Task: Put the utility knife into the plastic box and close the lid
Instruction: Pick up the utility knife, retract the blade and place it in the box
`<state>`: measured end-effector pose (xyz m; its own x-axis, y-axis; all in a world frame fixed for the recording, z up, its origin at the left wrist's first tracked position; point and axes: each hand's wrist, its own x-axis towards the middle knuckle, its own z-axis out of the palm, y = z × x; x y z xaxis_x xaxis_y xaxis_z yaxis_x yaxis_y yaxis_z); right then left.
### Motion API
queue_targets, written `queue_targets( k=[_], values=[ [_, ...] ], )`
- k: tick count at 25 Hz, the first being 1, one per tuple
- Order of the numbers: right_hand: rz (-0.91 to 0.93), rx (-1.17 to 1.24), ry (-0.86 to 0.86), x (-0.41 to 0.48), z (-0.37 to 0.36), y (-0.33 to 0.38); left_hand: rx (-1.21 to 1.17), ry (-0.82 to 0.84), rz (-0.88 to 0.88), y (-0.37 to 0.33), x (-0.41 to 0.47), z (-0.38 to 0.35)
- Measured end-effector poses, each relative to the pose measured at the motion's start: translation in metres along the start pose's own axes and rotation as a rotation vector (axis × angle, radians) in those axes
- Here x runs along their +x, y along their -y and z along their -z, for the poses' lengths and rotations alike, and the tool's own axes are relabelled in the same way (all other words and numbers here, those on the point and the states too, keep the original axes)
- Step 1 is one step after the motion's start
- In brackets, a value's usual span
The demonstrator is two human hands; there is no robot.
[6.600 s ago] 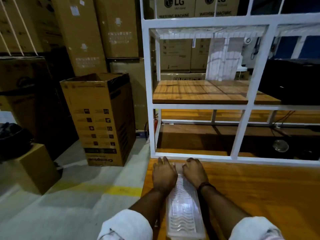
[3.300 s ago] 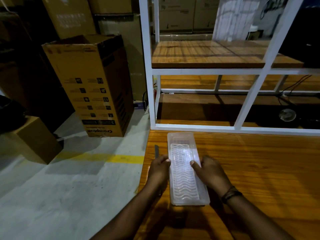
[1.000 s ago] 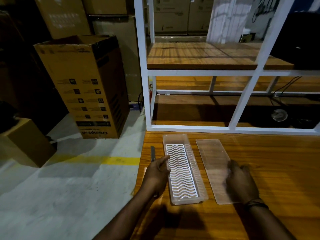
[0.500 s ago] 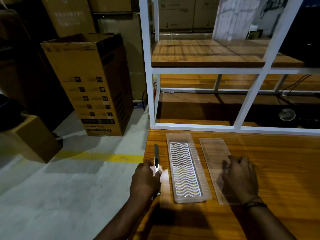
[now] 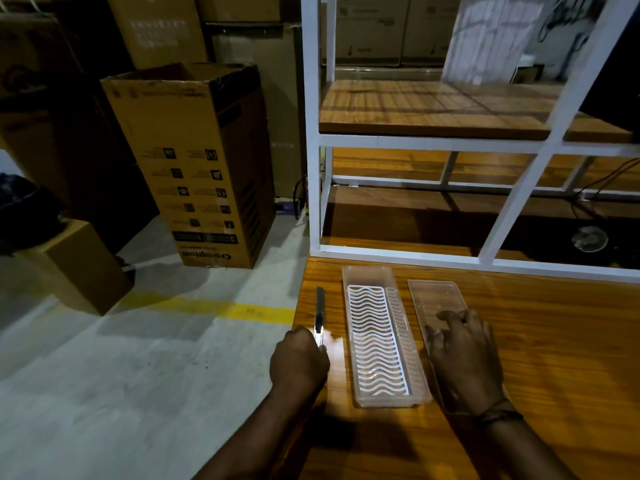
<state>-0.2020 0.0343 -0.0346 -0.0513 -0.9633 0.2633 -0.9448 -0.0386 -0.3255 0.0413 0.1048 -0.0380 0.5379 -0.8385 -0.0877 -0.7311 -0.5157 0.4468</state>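
- Head view looks down on a wooden counter [image 5: 554, 341] whose left edge drops to a grey concrete floor [image 5: 121, 358] marked with a yellow line.
- A clear plastic box [image 5: 415, 358] lies lengthways on the counter, open at the top. Inside it sits only a white insert with a wavy slotted pattern [image 5: 375, 341], which covers most of the bottom; the far end of the box beyond the insert is bare.
- The lid [image 5: 433, 296], flat and clear, lies on the counter just to the right of the box and parallel to it, not on the box.
- The right hand [image 5: 465, 362] rests palm-down on the near part of the lid, its fingers [image 5: 446, 317] spread loosely and gripping nothing. A dark band circles that wrist.
- The utility knife [image 5: 319, 311] is outside the box, just left of it and near the counter's left edge, pointing away from the person. Its far, dark part shows; a bright glare hides the part beside the hand.
- The left hand [image 5: 299, 362] is curled in a fist around the knife's near end, thumb side toward the box. Whether the knife is lifted or lies on the counter cannot be told.
- A white metal shelving frame [image 5: 313, 168] with wooden shelves stands at the far edge of the counter.
- On the floor to the left stands an open brown cardboard carton [image 5: 194, 161], its print upside down; what it holds cannot be seen. More cartons are stacked behind it.
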Motion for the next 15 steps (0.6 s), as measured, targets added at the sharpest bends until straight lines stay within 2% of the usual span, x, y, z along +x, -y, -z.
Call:
queue_targets(
  k=[9,15],
  values=[
    [-0.064,0.023,0.056,-0.009,0.004,0.003,-0.065,0.074,0.068,0.002,0.009,0.006],
    [-0.088,0.058,0.078,-0.010,0.007,0.006,-0.288,0.151,0.097,0.008,0.010,0.012]
  ],
)
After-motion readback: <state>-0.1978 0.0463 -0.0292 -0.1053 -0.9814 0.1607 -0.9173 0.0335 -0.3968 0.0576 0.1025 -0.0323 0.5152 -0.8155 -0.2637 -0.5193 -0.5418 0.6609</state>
